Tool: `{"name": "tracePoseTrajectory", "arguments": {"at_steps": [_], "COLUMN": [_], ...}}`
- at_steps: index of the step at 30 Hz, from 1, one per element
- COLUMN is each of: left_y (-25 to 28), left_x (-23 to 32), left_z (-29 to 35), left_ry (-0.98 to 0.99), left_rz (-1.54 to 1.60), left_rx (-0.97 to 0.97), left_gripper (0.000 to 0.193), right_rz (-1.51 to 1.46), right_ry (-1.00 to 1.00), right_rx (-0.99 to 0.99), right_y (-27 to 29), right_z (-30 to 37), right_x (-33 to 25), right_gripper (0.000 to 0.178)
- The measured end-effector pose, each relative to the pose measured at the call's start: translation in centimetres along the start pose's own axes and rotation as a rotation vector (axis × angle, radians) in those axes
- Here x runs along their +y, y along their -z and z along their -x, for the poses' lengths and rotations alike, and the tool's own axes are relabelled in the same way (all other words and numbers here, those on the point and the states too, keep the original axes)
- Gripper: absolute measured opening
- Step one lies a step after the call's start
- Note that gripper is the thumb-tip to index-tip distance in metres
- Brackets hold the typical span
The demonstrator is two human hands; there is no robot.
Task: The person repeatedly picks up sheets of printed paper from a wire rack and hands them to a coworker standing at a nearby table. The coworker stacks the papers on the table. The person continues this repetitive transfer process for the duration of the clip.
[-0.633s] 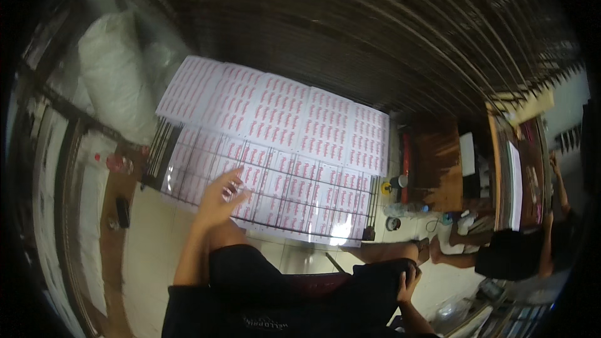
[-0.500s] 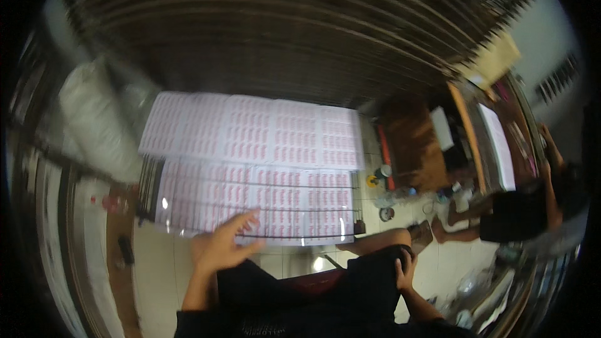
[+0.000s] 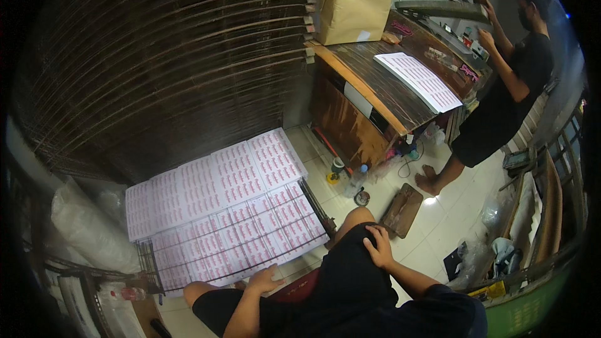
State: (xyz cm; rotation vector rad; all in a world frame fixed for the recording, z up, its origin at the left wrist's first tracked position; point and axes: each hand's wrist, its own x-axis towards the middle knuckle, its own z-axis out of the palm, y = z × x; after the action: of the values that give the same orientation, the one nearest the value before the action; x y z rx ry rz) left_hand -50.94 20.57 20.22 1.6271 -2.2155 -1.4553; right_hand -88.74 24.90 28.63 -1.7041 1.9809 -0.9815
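Printed sheets (image 3: 233, 175) lie in two rows, the farther over a wire rack (image 3: 148, 264), the nearer showing beneath it. I judge this a pause: my left hand (image 3: 264, 280) is by the near edge, fingers apart, gripping nothing; my right hand (image 3: 379, 250) rests on my leg (image 3: 350, 255), fingers slightly spread. Any reach would call for flat, light fingers. Raised racks (image 3: 188, 56) bound the far side, a pale bag (image 3: 87, 228) crowds the left, tiled floor (image 3: 418, 253) opens to the right.
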Motion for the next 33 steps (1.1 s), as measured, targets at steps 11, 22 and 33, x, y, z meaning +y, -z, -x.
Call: {"name": "tracePoseTrajectory", "arguments": {"at_steps": [11, 22, 33], "left_y": [-1.9, -3.2, -3.4], "left_x": [-2.0, -6.0, -6.4], "left_z": [-1.0, -2.5, -2.4], "left_ry": [0.221, 0.3, 0.28], "left_rz": [0.352, 0.369, 0.323], "left_rx": [0.104, 0.093, 0.141], "left_gripper": [0.071, 0.07, 0.064], "right_rz": [-0.457, -1.322, -1.733], "right_ry": [-0.009, -0.069, 0.02], "right_rx": [0.303, 0.689, 0.429], "right_y": [6.6, 25.9, 26.8], "right_z": [-11.0, -25.9, -28.2], "right_x": [1.2, 1.2, 3.7], "right_gripper": [0.033, 0.089, 0.093]}}
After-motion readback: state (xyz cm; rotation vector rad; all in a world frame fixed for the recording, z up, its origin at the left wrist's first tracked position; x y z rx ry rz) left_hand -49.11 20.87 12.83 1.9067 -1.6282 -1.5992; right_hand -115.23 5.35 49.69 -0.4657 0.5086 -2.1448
